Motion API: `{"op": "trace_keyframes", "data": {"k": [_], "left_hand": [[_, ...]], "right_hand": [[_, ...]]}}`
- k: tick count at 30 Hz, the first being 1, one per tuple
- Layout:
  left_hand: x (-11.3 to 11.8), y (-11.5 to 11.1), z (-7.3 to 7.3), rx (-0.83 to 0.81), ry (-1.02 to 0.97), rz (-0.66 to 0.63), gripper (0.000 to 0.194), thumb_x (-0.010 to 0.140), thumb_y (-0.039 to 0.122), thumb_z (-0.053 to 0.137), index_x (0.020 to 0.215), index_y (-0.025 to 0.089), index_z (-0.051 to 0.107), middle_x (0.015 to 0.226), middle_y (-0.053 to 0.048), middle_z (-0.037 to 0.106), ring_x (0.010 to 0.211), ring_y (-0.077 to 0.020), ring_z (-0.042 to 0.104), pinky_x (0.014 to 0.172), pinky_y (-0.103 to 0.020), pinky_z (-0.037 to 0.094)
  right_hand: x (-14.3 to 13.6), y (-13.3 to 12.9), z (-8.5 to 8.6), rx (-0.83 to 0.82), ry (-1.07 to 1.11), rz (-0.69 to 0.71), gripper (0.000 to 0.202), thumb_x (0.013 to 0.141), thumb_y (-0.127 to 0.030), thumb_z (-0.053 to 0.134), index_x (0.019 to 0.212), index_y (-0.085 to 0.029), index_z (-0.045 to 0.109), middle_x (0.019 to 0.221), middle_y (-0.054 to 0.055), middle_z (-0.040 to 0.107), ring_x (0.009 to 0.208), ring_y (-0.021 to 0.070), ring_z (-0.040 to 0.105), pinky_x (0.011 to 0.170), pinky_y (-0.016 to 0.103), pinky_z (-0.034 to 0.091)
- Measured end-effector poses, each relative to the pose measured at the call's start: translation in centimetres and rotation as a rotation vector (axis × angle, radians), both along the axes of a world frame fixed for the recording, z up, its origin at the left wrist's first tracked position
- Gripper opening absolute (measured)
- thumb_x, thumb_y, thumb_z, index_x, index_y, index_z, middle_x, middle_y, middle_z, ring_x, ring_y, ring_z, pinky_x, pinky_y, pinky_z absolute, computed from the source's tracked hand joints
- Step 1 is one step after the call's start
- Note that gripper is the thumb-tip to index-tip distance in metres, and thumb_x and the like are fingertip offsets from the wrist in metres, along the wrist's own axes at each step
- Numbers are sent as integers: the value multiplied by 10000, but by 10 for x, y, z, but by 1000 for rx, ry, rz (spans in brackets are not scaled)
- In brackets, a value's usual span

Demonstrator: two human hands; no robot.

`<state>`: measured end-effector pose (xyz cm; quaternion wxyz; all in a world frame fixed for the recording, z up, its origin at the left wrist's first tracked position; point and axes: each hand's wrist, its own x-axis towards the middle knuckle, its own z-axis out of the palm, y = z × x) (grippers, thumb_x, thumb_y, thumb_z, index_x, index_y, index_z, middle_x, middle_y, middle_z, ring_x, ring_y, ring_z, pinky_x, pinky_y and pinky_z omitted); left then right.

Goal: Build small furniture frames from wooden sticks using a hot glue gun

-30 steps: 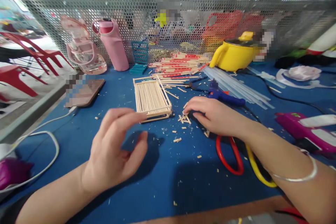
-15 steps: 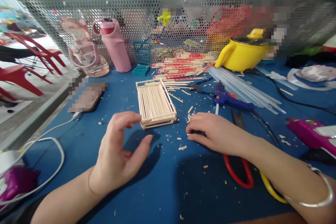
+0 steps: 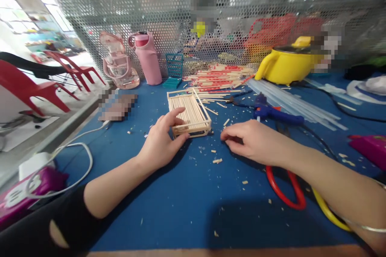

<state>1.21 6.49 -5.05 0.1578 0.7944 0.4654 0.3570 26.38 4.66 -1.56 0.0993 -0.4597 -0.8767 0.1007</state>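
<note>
Stick frame, slatted and railed, looks mostly built on the tabletop; loose sticks behind remain unattached. Left hand straddles its near-left corner, clamping unclear; right hand curls near scraps, grip hidden.

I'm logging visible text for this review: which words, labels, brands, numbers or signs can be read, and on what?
Readable text: none.
Pile of sticks: red markings, too small to read.
Purple device at lower left: white pattern, no readable lettering.
Flat phone-like object: partly pixelated, nothing readable.
Stick frame: no lettering visible.
</note>
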Motion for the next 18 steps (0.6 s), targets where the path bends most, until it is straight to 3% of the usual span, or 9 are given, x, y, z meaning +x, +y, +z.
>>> {"op": "trace_keyframes", "data": {"k": [3,10,15,18], "left_hand": [[3,-4,2,-26,-58,34,511,806,195,602,1295,222,458,960,-36,697,922,-200,635,871,-400,468],[6,-16,8,-106,-94,4,529,778,179,606,1284,195,452,914,-22,683,838,-160,641,835,-333,484],[9,-14,20,-143,-35,-27,673,718,227,670,1333,202,397,1023,-49,667,888,-187,622,845,-366,479],[12,-9,32,-190,62,-59,737,685,241,698,1353,196,388,1030,-59,664,905,-214,614,821,-383,483]], "right_hand": [[-1,2,3,24,18,-7,148,860,-206,535,816,-197,676,808,11,719,734,145,643,677,260,445],[-7,-7,7,-40,307,-155,124,831,-320,606,796,-215,660,629,-36,653,562,105,568,551,233,426],[-16,-13,4,-249,541,-87,120,847,-314,567,852,-213,630,754,-7,705,665,126,639,607,243,486],[-24,-14,14,-205,478,-33,108,863,-280,540,904,-212,613,755,-12,717,651,119,639,600,239,466]]}}
